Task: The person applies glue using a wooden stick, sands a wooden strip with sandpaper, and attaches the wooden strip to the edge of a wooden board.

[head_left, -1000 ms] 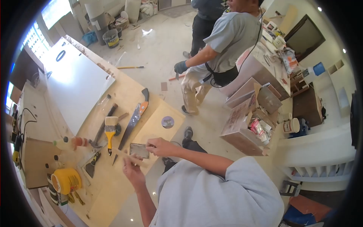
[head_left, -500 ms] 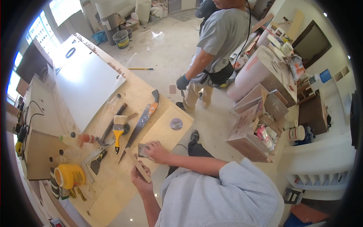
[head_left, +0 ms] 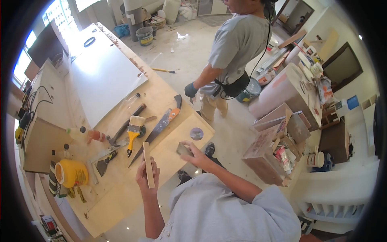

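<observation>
My left hand is closed around a narrow wooden strip, which stands nearly upright in view above the near part of the plywood table. To its right, my right hand grips a small grey block, held apart from the strip. Beyond my hands lie a handsaw with an orange and black handle, a brush with a yellow handle, and a hammer. A round purple sticker is on the board past my right hand.
A white panel covers the table's far part. A yellow bucket, a scraper and bottles are at the left. Another person stands beyond the table. A box of scraps sits at the right.
The wooden strip has turned from slanted to nearly upright. My right hand has moved right with the grey block, away from the strip. The view has shifted, and the other person has turned.
</observation>
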`<state>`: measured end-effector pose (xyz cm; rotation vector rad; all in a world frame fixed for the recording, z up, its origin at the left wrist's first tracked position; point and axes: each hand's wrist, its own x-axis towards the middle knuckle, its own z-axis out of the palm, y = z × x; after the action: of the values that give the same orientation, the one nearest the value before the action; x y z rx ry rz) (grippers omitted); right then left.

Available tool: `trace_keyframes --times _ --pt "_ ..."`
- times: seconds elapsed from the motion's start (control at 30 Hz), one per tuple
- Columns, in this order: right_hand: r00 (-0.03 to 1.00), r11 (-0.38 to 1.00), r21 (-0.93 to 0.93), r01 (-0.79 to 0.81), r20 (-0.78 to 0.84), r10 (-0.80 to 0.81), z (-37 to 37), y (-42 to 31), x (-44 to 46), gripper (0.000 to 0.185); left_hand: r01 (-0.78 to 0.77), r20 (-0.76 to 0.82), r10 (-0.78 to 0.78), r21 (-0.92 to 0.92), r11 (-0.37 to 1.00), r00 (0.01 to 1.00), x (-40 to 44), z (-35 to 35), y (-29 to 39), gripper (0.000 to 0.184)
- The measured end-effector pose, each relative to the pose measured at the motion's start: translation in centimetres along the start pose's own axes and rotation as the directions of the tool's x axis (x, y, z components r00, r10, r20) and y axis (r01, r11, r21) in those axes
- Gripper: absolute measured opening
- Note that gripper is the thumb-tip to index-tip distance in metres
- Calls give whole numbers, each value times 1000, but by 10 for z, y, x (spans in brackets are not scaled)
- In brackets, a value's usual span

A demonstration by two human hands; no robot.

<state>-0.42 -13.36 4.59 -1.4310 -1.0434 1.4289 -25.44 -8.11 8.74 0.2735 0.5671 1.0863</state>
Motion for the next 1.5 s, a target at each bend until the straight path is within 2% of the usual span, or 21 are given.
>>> trace_keyframes --times 0.1,0.23,0.33,0.4,0.47,0.53,0.57,0.6,0.63,0.67,0.77,0.9,0.93,0.97,1.03,1.1,1.2,1.3,1.37,1.43,1.5 --pt "997 987 160 22 -82 -9 -5 -12 -5 63 94 83 -88 -63 994 993 9 -13 -10 52" --pt "986 1000 -11 -26 -166 24 -12 -46 -29 51 288 22 -287 -39 957 958 15 -1 -38 49" --pt "954 970 -244 -13 -293 -60 -19 -60 -43 52 22 143 -124 566 824 982 25 -11 -76 48" --pt "901 901 -426 82 -354 -250 -22 -61 -46 53 -356 376 24 851 387 926 22 7 -86 49" --pt "885 856 -516 31 -384 -263 -19 -79 -52 61 -116 216 -146 858 501 965 29 31 -87 58" --pt "898 874 -470 121 -323 -298 -15 -88 -59 62 -420 477 12 761 494 879 29 44 -89 59" --pt "903 874 -476 99 -326 -280 -13 -86 -64 62 -388 467 -42 778 494 883 30 48 -91 49" --pt "900 869 -486 89 -335 -279 -11 -85 -67 61 -81 266 -133 665 743 955 32 55 -95 44" --pt "892 862 -500 85 -348 -289 -12 -84 -69 61 214 95 -279 427 878 956 37 66 -101 39" --pt "882 904 -422 67 -399 -252 -15 -76 -72 62 457 -26 -457 110 882 889 37 76 -108 34" --pt "849 970 -240 21 -508 -144 -33 -54 -81 63 459 47 -484 244 854 874 40 59 -135 34" --pt "858 964 -257 -66 -509 -77 -43 -56 -116 66 622 -50 -620 79 779 783 25 77 -152 40" --pt "864 953 -293 -73 -495 -86 -40 -60 -124 67 325 54 -378 404 855 924 14 79 -160 40" --pt "862 933 -354 -66 -490 -126 -37 -58 -130 68 -47 244 -143 638 769 959 -3 81 -167 40" --pt "857 877 -478 -45 -469 -211 -39 -50 -139 69 -387 485 -45 747 541 873 -12 90 -176 40" --pt "817 874 -475 -105 -542 -197 -63 -41 -142 70 -310 478 -209 787 534 853 -17 110 -177 40" --pt "761 882 -446 -152 -623 -183 -119 -14 -158 71 -55 211 -442 939 340 872 -24 124 -204 40" --pt "795 940 -305 -155 -603 -65 -153 -16 -196 71 -39 193 -439 941 336 877 -47 150 -241 44" --pt "816 959 -247 -142 -578 -28 -165 -12 -231 72 35 228 -396 831 555 889 -55 145 -295 46" --pt "817 953 -282 -109 -571 -76 -174 -3 -264 72 275 121 -464 665 694 877 -65 162 -331 46" --pt "734 963 -195 -188 -679 6 -212 13 -285 72 639 -102 -656 381 668 748 -81 194 -350 46"
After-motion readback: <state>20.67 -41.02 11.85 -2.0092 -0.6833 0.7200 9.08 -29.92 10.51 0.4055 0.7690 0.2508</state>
